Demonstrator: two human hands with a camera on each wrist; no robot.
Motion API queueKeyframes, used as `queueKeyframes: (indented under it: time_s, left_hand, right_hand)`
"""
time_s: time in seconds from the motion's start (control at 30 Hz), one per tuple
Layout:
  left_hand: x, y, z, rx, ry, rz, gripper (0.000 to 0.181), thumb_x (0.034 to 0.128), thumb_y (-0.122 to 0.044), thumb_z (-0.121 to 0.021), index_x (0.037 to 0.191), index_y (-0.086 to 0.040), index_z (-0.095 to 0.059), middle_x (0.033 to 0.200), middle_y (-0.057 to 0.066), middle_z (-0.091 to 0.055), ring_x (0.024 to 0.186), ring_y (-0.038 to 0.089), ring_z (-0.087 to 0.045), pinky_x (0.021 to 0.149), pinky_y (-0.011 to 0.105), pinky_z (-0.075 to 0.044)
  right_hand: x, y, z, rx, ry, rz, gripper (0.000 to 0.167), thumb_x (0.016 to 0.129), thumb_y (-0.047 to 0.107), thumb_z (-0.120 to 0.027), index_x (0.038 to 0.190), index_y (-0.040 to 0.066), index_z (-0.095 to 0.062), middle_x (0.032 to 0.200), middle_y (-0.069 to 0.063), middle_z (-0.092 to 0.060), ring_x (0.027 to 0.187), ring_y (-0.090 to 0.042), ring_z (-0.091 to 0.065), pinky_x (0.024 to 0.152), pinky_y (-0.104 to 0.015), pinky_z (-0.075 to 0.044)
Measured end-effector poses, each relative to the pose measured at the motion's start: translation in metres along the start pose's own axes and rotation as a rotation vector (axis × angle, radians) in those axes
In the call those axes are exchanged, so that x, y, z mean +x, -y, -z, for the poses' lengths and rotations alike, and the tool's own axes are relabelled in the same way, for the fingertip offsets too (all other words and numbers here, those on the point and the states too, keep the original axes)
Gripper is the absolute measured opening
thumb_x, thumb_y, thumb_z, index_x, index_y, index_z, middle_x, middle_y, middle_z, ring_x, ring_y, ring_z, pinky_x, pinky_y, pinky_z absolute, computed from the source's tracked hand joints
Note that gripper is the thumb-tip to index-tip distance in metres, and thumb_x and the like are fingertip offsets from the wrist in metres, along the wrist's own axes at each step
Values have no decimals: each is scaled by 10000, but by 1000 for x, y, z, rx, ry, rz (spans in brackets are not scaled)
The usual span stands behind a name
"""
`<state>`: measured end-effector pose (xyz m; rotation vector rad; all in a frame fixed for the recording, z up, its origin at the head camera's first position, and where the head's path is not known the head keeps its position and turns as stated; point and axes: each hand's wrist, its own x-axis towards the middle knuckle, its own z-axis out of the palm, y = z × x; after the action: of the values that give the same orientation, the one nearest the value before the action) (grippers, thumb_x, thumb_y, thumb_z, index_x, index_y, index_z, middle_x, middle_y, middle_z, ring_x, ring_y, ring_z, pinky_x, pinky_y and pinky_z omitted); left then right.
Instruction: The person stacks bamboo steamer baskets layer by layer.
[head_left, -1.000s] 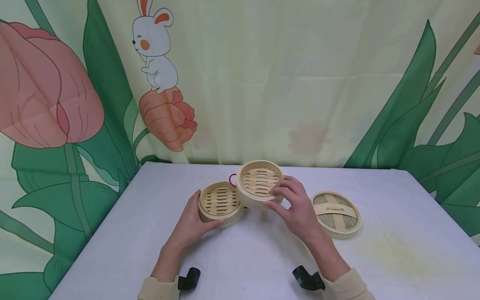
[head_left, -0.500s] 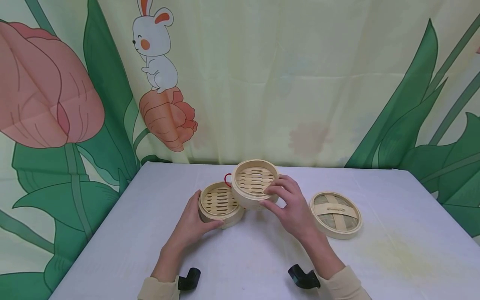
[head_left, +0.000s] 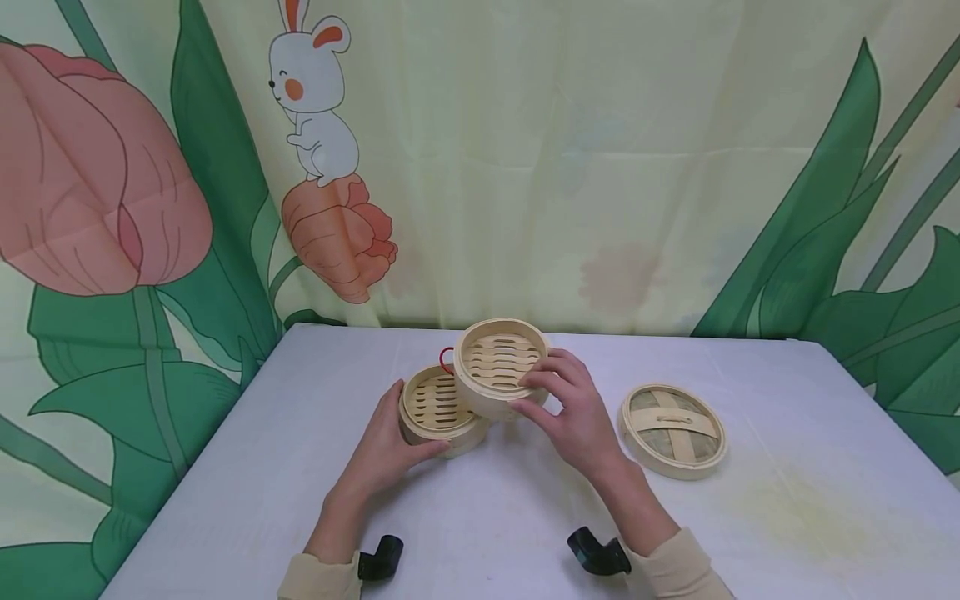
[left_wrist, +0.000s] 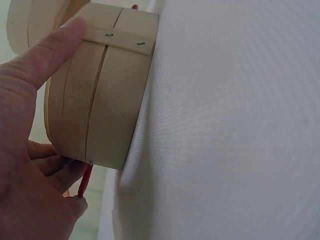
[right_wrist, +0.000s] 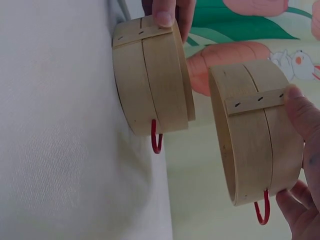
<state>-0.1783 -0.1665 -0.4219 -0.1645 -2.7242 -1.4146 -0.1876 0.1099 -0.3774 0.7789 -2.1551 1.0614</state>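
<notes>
Two round bamboo steamer baskets with slatted bottoms and red loop handles are at the middle of the table. The lower steamer basket stands on the white cloth, and my left hand grips its left side, thumb at the front. In the left wrist view its wall rests on the cloth. My right hand holds the upper steamer basket by its right rim. That basket hangs slightly tilted above and right of the lower one; in the right wrist view a gap separates the raised basket from it.
A woven bamboo lid with crossed strips lies on the table to the right. The white tablecloth carries a faint yellowish stain. A printed curtain hangs behind the table's far edge.
My right hand has carried the upper steamer basket leftward, so it covers more of the lower basket in the head view. The left hand and lower basket have stayed in place.
</notes>
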Motion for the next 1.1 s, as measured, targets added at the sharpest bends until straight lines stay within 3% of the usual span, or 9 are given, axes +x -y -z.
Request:
queueKeyframes:
  time_s: [0.17, 0.67, 0.93, 1.1]
  left_hand:
    - [-1, 0, 1, 0, 6, 11, 1247, 699, -370, -945, 1574, 42, -158, 1589, 237, -255, 1473, 376, -235, 1172, 545, -212]
    - [-1, 0, 3, 3, 7, 21, 1253, 700, -374, -944, 1584, 18, -147, 1589, 216, -260, 1465, 355, -256, 1174, 528, -219]
    - [-1, -1, 2, -3, -6, -8, 1219, 693, -342, -952, 1566, 36, -191, 1549, 232, -317, 1426, 375, -322, 1156, 553, -254]
    - [-1, -3, 2, -34, -8, -35, 1193, 682, -306, -963, 1568, -11, -222, 1525, 177, -357, 1405, 325, -351, 1157, 525, -268]
  right_hand:
    - [2, 3, -4, 4, 10, -3, 291, 711, 98, -918, 940, 78, -740, 1047, -51, -623, 1239, -332, -498, 1073, -439, -388]
    - [10, 11, -17, 39, 33, 3, 265, 732, 126, -913, 941, 98, -752, 1032, -6, -615, 1234, -304, -504, 1059, -412, -411]
    - [12, 13, -25, 48, 46, 7, 256, 748, 139, -905, 944, 95, -746, 1044, -17, -613, 1236, -300, -502, 1054, -444, -421]
    - [12, 16, -30, 48, 57, 14, 251, 757, 144, -900, 946, 90, -745, 1043, -24, -614, 1233, -307, -507, 1042, -463, -437]
